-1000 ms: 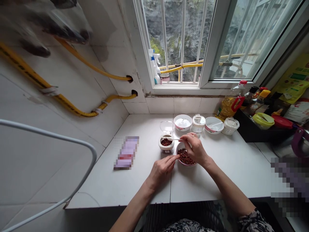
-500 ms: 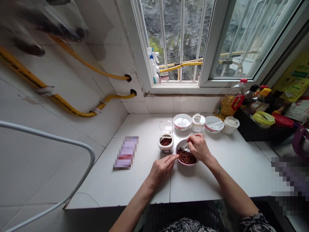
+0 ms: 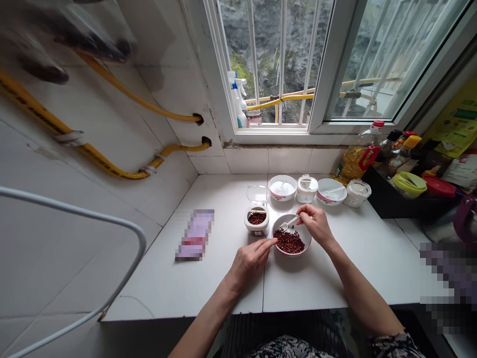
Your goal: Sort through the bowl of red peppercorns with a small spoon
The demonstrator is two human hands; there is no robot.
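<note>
My right hand (image 3: pixel 313 223) pinches the handle of a small white spoon (image 3: pixel 286 225), whose bowl rests inside a white bowl (image 3: pixel 306 248) at its back left. Reddish-brown dried pieces (image 3: pixel 290 242) lie in that bowl. My left hand (image 3: pixel 250 258) has its fingers stretched out together, the fingertips touching the bowl's left rim. Just left of the bowl stands a white container (image 3: pixel 256 228) with its clear lid (image 3: pixel 258 194) raised, holding more of the same reddish-brown pieces.
Behind are a bowl of white powder (image 3: pixel 282 188), a closed white jar (image 3: pixel 307 189), another bowl (image 3: pixel 331 192) and a second jar (image 3: pixel 357 193). An oil bottle (image 3: pixel 352 159) and a black rack (image 3: pixel 387 196) stand right. A purple packet (image 3: pixel 196 233) lies left.
My right hand has shifted slightly right, showing more of the spoon's handle and of the bowl's inside. My left hand stays at the rim.
</note>
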